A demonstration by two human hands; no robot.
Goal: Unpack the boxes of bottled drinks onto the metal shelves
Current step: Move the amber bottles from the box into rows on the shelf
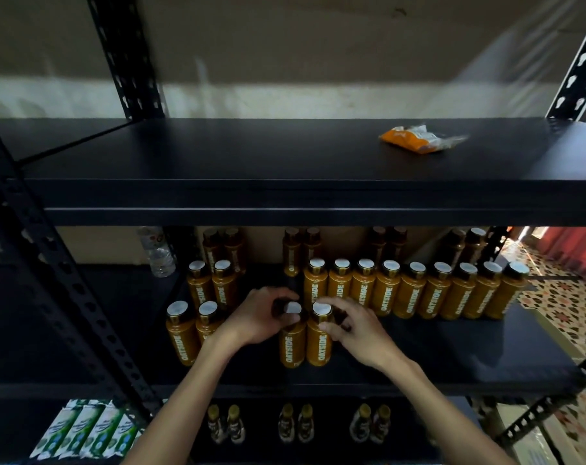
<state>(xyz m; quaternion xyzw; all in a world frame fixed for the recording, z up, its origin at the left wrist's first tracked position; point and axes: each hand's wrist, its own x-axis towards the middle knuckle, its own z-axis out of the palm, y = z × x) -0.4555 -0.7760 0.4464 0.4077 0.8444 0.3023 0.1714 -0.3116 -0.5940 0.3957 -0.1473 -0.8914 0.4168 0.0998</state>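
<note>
Centre frame, the left hand (259,315) grips an orange bottle (291,344) by its cap; the right hand (357,332) seems to pinch the second bottle (319,347). Both stand on the middle shelf (436,350): best slid upright into line

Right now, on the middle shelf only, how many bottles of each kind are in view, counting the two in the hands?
Orange bottles with white caps: 15
Darker bottles in the back row: 8
Clear plastic bottle: 1
Total: 24
</note>
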